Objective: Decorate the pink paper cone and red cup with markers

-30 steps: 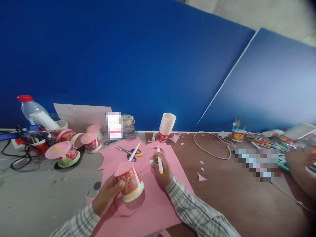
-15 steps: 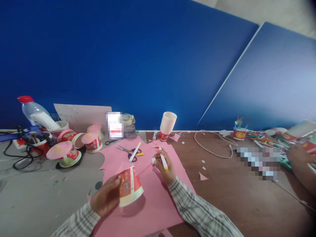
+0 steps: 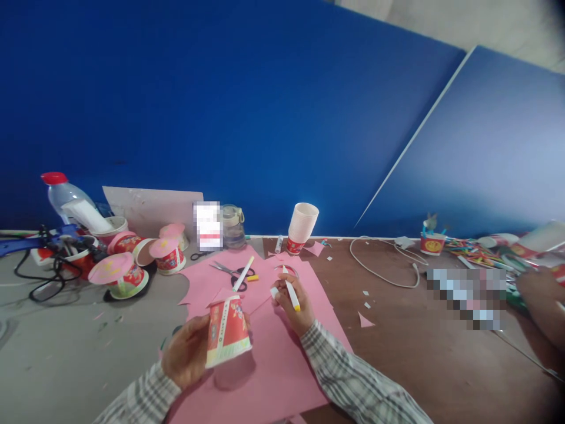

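Observation:
My left hand (image 3: 188, 352) is wrapped round a red printed paper cup (image 3: 228, 331), tilted with its wide white rim downward, above the pink paper sheet (image 3: 282, 365). Its far fingers are hidden behind the cup. To the right, my right hand (image 3: 299, 309) is closed on a white marker with a yellow end (image 3: 292, 296). A small white piece (image 3: 274, 292) shows at its fingertips; I cannot make out what it is. Beyond the hands, black-handled scissors (image 3: 233, 272), another white marker (image 3: 243, 274) and a yellow cap (image 3: 252, 278) lie on the pink sheet.
A stack of white paper cups (image 3: 303, 224) stands behind the sheet. Cups with pink paper discs (image 3: 112, 268), a water jug (image 3: 233, 227) and a bottle (image 3: 66, 194) are at the left. A cable (image 3: 384, 282), pencils (image 3: 472, 254) and another person's hand (image 3: 541, 294) are at the right.
The cup has turned in my left hand, so its white printed strip has shifted left and more of the picture shows. My right hand keeps its grip on the marker, nearly still.

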`<state>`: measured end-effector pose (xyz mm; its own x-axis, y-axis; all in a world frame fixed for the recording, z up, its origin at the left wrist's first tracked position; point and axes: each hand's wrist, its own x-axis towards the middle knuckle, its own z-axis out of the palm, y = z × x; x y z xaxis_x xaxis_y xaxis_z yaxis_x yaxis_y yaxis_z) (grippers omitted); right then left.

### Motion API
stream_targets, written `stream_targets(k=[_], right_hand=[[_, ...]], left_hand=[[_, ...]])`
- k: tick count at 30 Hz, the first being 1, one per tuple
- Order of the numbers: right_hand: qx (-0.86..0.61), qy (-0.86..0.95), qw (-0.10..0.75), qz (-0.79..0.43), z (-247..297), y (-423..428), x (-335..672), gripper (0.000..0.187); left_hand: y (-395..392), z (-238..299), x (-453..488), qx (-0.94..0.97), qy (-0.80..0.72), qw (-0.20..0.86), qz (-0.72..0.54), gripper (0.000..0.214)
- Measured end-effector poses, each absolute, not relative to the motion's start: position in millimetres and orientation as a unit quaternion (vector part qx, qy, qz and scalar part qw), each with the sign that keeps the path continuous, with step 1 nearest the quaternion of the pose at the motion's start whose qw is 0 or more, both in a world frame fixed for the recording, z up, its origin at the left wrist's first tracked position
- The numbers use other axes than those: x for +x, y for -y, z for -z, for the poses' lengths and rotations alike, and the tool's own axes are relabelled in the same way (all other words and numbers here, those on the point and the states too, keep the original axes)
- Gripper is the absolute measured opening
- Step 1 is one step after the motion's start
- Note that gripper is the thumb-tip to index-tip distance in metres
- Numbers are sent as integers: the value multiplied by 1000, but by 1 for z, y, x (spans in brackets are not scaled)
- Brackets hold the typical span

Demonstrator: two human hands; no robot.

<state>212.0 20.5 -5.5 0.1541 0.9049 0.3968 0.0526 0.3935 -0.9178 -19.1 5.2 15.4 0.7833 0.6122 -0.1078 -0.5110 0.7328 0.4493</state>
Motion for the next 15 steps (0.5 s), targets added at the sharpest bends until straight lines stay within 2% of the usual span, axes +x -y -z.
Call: stream_targets(k=[10, 15], right_hand=[[-474, 611, 583, -248, 5, -15, 210, 25], [-498, 625, 566, -203, 7, -14, 208, 24]], left_hand=[[-7, -12, -22, 191, -117, 913, -340, 62], [-5, 2, -26, 232, -135, 902, -338, 51]])
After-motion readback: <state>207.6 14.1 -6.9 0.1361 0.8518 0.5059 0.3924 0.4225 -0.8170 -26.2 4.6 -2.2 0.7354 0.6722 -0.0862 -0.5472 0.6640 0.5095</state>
